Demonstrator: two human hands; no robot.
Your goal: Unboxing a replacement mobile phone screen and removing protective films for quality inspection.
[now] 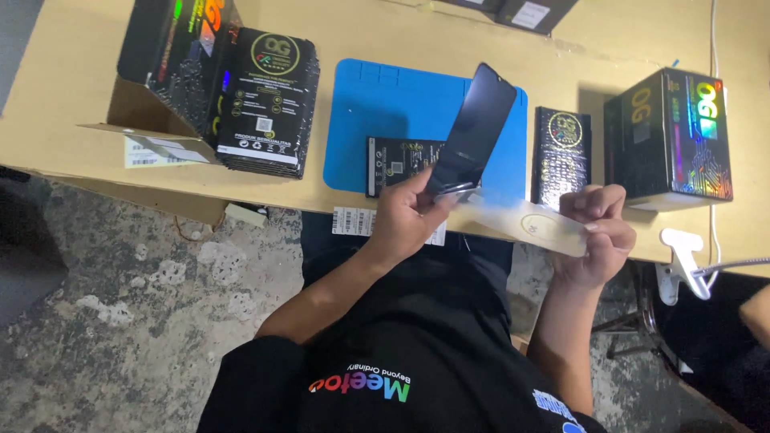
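The left hand (405,216) grips the near end of a dark glass screen panel (475,130), thumb on its face and fingers behind, so the panel stands tilted up and away over the blue work mat (361,120). The right hand (597,232) pinches a pale translucent film sleeve (529,223) by its right end; the sleeve's left end reaches the panel's near edge.

The panel looks thin, stiff, light and brittle, with a slick face, so the edges or a short end seem the safest hold. The sleeve looks limp and nearly weightless, best pinched at an end.

Both forearms rise from the near side, elbows bent, wrists level with the tabletop (72,88) edge.

Far left stands an open carton (160,56) beside a stack of black packets (265,100); right, a black box (670,136), then a single packet (561,156), and another (393,164) on the mat.
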